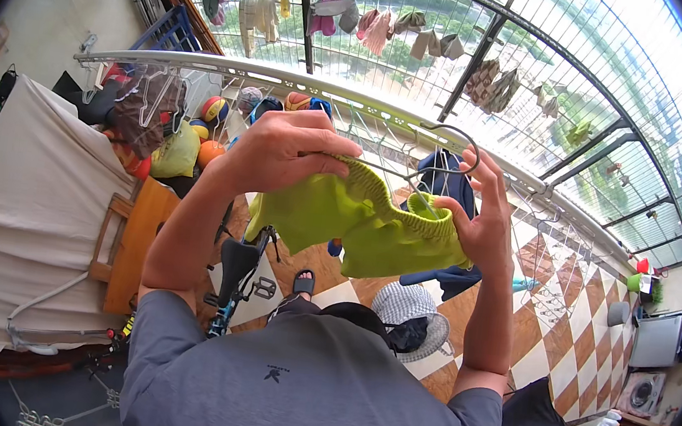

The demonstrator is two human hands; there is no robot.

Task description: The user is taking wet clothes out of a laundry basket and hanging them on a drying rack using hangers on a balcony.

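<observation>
Lime-green elastic-waist shorts [353, 220] are stretched between my two hands in front of my chest. My left hand [291, 150] pinches the waistband at its left end between thumb and fingers. At the other end, my right hand [481, 204] has its thumb against the waistband, with its fingers raised beside the hook of a dark wire clothes hanger [440, 171]. The hanger's hook curves up near the rail, and part of its frame lies inside the waistband. The shorts hide the rest of the hanger.
A long white drying rail [256, 72] with empty hangers crosses ahead. Dark blue clothing [446, 174] hangs behind the shorts. Below are a bicycle saddle [238, 264] and a checked hat [409, 309]. Balls and bags lie left, near a wooden chair [138, 247]. Socks hang on the window grille.
</observation>
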